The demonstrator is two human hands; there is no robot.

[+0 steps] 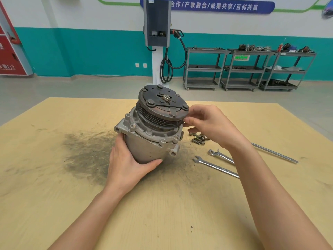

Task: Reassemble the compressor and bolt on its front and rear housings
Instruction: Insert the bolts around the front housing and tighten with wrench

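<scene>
The compressor (149,143) stands tilted on the table, a grey aluminium body with its dark grooved pulley and clutch plate (163,103) on top, facing up and away. My left hand (126,161) grips the lower body from the left, thumb across the front. My right hand (210,125) holds the pulley's right rim with curled fingers. The front housing with its bolt ears (133,126) sits just under the pulley. Several loose bolts (198,138) lie on the table right of the compressor, partly hidden by my right hand.
Two spanners (216,166) and a long steel rod (275,153) lie on the right of the wooden table (54,177). A dark grease stain (84,152) spreads left of the compressor. Shelf carts (248,69) and a charging post (156,33) stand by the far wall.
</scene>
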